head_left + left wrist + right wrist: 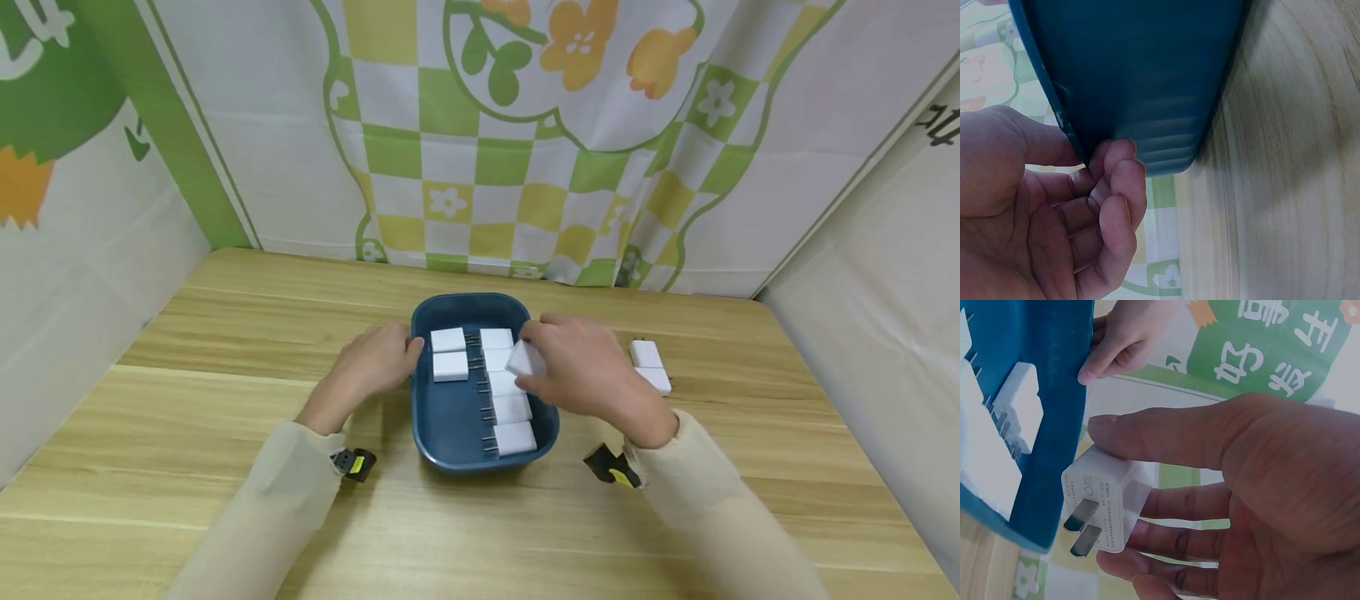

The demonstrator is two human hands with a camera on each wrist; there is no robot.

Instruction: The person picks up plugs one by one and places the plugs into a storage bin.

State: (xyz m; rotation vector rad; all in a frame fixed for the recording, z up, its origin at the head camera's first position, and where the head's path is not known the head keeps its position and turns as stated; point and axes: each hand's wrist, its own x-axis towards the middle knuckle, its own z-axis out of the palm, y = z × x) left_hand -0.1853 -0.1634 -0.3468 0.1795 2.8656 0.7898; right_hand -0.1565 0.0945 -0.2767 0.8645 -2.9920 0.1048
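Observation:
A dark blue plastic bin (450, 460) stands on the wooden table. Inside it, white plug chargers lie in two columns: two chargers (450, 367) at the left and several chargers (513, 408) along the right, metal prongs facing the middle. My left hand (375, 358) pinches the bin's left rim, thumb over the edge and fingers curled against the outer wall, as the left wrist view shows. Above the bin's right side, my right hand (581, 362) holds a white plug charger (1100, 500) between thumb and fingers. Its two flat prongs point away from the palm in the right wrist view.
Two more white chargers (648, 367) lie side by side on the table (750, 400), right of the bin and beyond my right wrist. A patterned cloth (495, 167) hangs behind the table's back edge, with white cloth walls at both sides.

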